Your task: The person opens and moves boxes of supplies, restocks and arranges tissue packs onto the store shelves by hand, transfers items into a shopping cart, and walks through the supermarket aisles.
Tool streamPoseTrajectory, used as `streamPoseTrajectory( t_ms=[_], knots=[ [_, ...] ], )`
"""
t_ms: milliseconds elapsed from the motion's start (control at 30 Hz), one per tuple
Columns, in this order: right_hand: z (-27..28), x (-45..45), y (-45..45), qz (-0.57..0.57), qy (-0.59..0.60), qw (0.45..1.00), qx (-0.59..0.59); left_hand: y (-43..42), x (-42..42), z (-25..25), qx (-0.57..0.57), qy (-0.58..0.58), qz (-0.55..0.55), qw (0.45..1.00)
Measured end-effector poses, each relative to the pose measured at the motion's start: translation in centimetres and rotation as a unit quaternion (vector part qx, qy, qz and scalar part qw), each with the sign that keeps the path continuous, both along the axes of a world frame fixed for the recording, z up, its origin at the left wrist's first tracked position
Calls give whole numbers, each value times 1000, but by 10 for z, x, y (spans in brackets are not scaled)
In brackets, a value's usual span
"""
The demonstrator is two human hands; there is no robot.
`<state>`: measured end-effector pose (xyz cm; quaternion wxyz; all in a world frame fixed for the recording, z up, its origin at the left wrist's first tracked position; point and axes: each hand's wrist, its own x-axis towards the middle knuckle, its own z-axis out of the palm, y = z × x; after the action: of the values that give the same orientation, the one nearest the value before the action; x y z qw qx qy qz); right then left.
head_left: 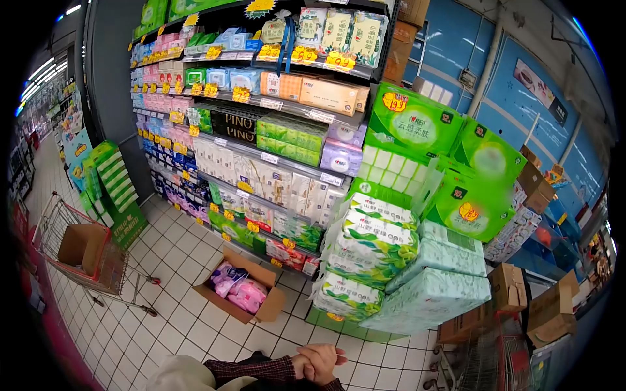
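Cardboard walls with flaps spread wide make up the open box that I see through the head view, sitting on the tiled floor before the stocked shelves. Pink packs and purple packs lie inside it. At the bottom edge, apart from the box, I have the left hand and right hand clasped together. Their fingers fold against one another; I cannot tell how far each hand is closed or whether something sits between them. Beyond the hands, white-and-green tissue packs stand stacked.
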<state>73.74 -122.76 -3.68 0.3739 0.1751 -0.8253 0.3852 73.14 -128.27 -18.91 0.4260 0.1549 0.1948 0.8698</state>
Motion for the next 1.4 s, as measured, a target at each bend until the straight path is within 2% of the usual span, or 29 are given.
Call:
streamPoseTrajectory(
  t_ms=[133, 200, 233, 300, 333, 367, 400, 433, 467, 500, 533, 600, 633, 667, 733, 767, 833, 867, 967, 1000, 1067, 1233, 1300, 1333, 1400],
  knots=[
    [-11, 0, -29, 45, -44, 997, -39, -51, -2, -3, -103, 93, 108, 984],
    [-15, -15, -42, 67, -41, 997, -14, -95, -25, 153, -234, -124, 5, 964],
    [-19, -22, -49, 88, -36, 995, 12, -115, -25, 142, -234, -128, 5, 964],
    [-47, -30, -62, 128, -99, 987, 24, -161, -20, 112, -259, -127, 29, 957],
    [-74, -42, -69, 141, -164, 976, 16, -171, -19, 129, -254, -179, 68, 948],
    [-102, -49, -81, 161, -234, 959, 10, -198, -18, 147, -252, -174, 84, 948],
    [-113, -56, -87, 162, -343, 925, 24, -213, -15, 173, -274, -230, 149, 922],
    [-126, -62, -96, 162, -450, 877, 46, -242, -19, 181, -251, -178, 132, 942],
    [-146, -63, -100, 163, -457, 859, 165, -267, -21, 194, -222, -161, 136, 952],
    [-165, -65, -107, 168, -448, 832, 279, -295, -20, 200, -182, -200, 143, 952],
    [-179, -65, -114, 177, -457, 758, 431, -320, -16, 199, -168, -196, 169, 951],
    [-206, -61, -139, 200, -497, 631, 562, -369, -8, 189, -168, -207, 244, 933],
    [-218, -55, -151, 210, -536, 624, 529, -394, -5, 187, -182, -210, 280, 919],
    [-264, -48, -150, 246, -577, 655, 421, -424, 0, 180, -183, -220, 303, 909],
    [-249, -43, -190, 210, -694, 600, 338, -469, 9, 162, -190, -296, 395, 849],
    [-260, -39, -195, 184, -739, 573, 302, -492, 14, 157, -191, -302, 402, 843],
    [-289, -29, -202, 151, -709, 601, 336, -529, 22, 151, -153, -356, 478, 788],
    [-288, -31, -211, 143, -729, 577, 340, -545, 22, 149, -156, -370, 495, 771],
    [-287, -45, -238, 169, -717, 595, 322, -579, 3, 146, -158, -384, 489, 767],
    [-286, -52, -247, 163, -720, 593, 322, -587, -9, 144, -156, -387, 484, 769],
    [-285, -67, -262, 201, -673, 649, 292, -597, -33, 139, -124, -373, 462, 795],
    [-288, -135, -313, 138, -711, 635, 269, -622, -110, 135, -119, -360, 403, 833],
    [-319, -168, -323, 138, -697, 632, 310, -638, -142, 127, -118, -351, 394, 841],
    [-335, -184, -325, 117, -713, 643, 255, -649, -160, 125, -123, -361, 402, 832],
    [-463, -213, -292, 146, -704, 638, 274, -671, -195, 128, -119, -375, 427, 814]
  ],
)
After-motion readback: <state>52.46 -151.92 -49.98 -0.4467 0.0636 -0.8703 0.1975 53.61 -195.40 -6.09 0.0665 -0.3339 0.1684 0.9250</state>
